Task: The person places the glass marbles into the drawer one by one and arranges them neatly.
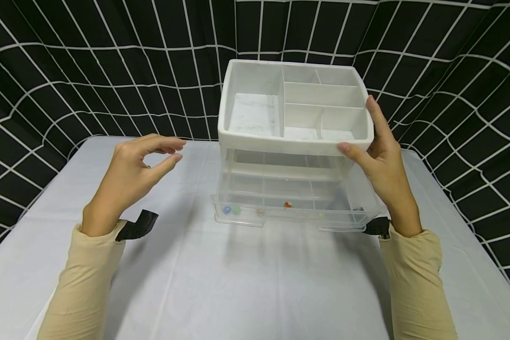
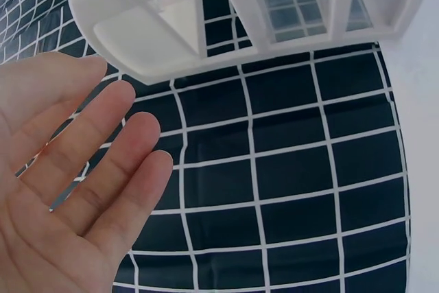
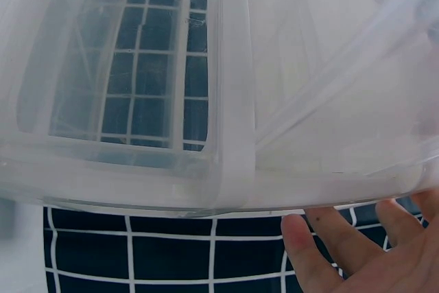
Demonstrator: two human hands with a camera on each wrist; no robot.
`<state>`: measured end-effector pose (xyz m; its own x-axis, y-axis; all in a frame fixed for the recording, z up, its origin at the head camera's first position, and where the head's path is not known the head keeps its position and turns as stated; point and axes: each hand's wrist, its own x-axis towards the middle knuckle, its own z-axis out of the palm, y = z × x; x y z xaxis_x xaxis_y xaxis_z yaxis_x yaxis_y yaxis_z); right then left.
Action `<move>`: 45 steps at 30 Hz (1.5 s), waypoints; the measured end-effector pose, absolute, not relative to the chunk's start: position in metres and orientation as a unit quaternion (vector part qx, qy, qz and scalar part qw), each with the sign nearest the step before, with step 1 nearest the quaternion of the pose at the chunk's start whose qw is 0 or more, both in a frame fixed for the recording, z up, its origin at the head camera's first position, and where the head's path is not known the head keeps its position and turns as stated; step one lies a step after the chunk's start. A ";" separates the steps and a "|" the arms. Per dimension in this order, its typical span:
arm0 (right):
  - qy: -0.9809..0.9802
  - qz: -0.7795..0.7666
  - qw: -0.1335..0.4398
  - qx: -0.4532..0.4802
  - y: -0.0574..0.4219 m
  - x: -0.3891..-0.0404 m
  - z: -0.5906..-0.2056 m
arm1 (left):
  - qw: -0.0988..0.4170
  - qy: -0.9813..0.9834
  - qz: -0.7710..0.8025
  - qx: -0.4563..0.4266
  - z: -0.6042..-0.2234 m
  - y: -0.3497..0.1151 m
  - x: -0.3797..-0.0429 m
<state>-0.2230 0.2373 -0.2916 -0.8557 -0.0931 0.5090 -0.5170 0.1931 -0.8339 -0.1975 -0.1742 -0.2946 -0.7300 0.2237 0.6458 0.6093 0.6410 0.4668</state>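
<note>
A white desk organizer [image 1: 295,146] with a divided top tray stands in the head view. Its clear drawer [image 1: 238,215] sticks out at the front, with several small marbles inside, among them a blue marble [image 1: 227,210] and an orange marble [image 1: 287,205]. My right hand [image 1: 380,156] grips the organizer's right top corner, thumb on the front rim and fingers along the side. My left hand [image 1: 138,165] hovers left of it, apart, fingers and thumb extended. A tiny green spot shows behind the left thumb; what it is, I cannot tell.
White cloth [image 1: 221,293] covers the table. Black fabric with a white grid [image 1: 144,66] hangs behind and on both sides, close to the back of the organizer. A black wrist strap piece [image 1: 138,226] juts from the left sleeve.
</note>
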 end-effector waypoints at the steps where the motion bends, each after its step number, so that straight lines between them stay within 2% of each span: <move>1: -0.751 0.603 0.176 0.204 0.237 -0.223 -0.292 | 0.277 -0.863 -0.348 -0.241 -0.295 -0.175 -0.198; 12: -0.743 0.613 0.174 0.207 0.237 -0.222 -0.291 | 0.271 -0.883 -0.324 -0.205 -0.300 -0.182 -0.204; 30: -0.739 0.618 0.170 0.206 0.236 -0.222 -0.291 | 0.262 -0.884 -0.335 -0.195 -0.312 -0.197 -0.218; 45: -0.745 0.612 0.173 0.202 0.235 -0.222 -0.290 | 0.217 -0.897 -0.354 -0.149 -0.323 -0.212 -0.227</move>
<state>-0.2216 0.2352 -0.2901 -0.8583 -0.0894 0.5053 -0.5131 0.1696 -0.8414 -0.2272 -0.2119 -0.3228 -0.8613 0.1134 0.4953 0.4208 0.7054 0.5704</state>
